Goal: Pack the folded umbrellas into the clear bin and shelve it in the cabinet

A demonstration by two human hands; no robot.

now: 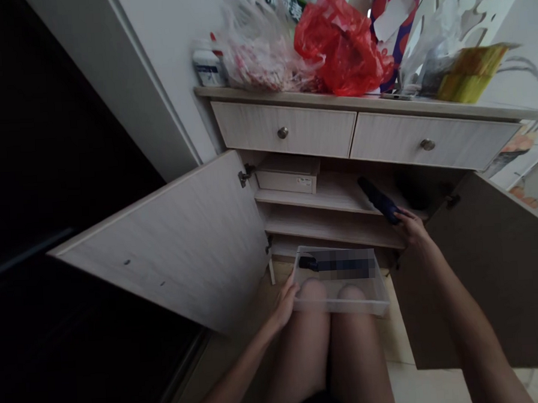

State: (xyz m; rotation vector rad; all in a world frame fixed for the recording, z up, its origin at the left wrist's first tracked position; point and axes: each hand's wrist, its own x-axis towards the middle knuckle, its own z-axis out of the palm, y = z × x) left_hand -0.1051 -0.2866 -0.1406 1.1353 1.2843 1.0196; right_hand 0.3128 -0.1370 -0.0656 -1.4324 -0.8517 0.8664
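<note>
A clear plastic bin (342, 306) rests on my knees. My left hand (285, 300) grips its left wall, fingers closed around the side. Inside the bin lies a black object (307, 263) at the back left; a pixelated patch hides what is beside it. My right hand (412, 225) is closed on the near end of a long, dark blue object (379, 200), whose kind I cannot make out. That object slants up and left, its far end in front of the cabinet's upper shelf (341, 193).
Both cabinet doors stand open, the left door (176, 242) and the right door (485, 280). A pale lidded box (285, 175) sits on the upper shelf at left. Two drawers are closed above. Plastic bags, including a red bag (340, 47), and a white bottle (208, 68) crowd the top.
</note>
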